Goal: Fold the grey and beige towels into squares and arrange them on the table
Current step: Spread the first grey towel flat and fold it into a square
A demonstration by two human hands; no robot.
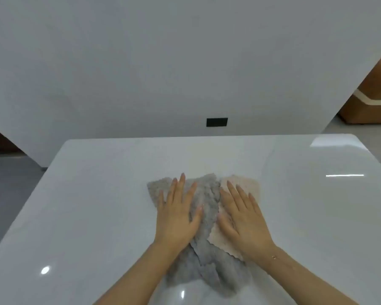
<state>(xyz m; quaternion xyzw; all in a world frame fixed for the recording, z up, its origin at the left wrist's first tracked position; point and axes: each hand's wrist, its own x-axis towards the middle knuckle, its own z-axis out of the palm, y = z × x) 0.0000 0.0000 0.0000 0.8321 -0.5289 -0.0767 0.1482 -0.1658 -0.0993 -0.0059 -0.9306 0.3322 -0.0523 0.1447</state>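
Two bare forearms reach in from the near edge and meet the towels at the middle of the table. Left hand (pixel 178 213) lies palm down on the grey towel (pixel 207 245), fingers straight and slightly spread, pointing toward the far side; it presses flat and grips nothing. Right hand (pixel 243 216) lies the same way just to its right, flat on the beige towel (pixel 249 184), fingers straight and a little apart, thumb near the seam where the two cloths meet. A thin bracelet (pixel 273 257) shows on the right wrist.

Outward from the hands, the grey towel is rumpled and unfolded, running from a far-left corner beyond the left fingertips down to a bunched end near the camera, between the forearms. The beige towel overlaps its right side, scalloped edge lying across the grey.

Both cloths rest on a glossy white table (pixel 86 205) that carries bright reflections. Beyond its far edge stands a white wall (pixel 163 62) with a small black plate (pixel 216 122), and at far right a brown cardboard box (pixel 372 106) sits on the floor.
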